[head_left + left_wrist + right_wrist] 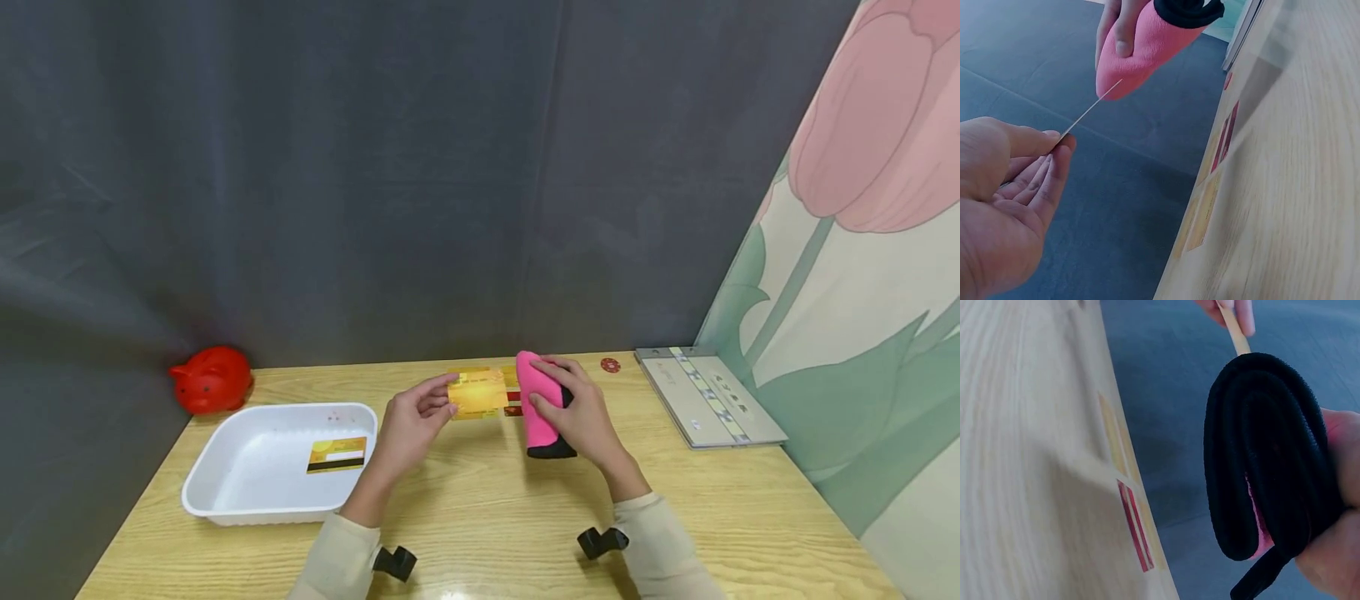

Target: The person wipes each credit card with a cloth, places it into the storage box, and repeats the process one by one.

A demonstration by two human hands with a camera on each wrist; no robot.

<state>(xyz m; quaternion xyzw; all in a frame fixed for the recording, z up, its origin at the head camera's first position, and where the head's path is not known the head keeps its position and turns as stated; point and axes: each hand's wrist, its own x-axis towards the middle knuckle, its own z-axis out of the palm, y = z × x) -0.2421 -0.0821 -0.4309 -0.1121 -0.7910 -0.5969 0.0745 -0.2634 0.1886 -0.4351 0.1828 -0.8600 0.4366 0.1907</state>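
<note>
the left hand [408,425] pinches a thin, yellow, rectangular plastic-looking card [478,393]; the right hand [588,417] grips a folded pink-and-black cloth [538,430]. likely a wipe; next, the card needs holding steady.

pink bundle [537,422]: matt cloth | held card [478,394]: smooth | tray [258,467]: plastic | table [487,517]: grained wood

Tray [251,471] left, book [712,398] right

On the table [480,517], the pig [213,381] sits behind the tray's left; one card [337,456] lies inside the tray. The left hand [408,421] holds a second card [480,393] up before the table cards [1205,212]; right of it, the right hand [585,417] holds the cloth [536,408]. The chip [611,365] lies between cloth and book.
</note>
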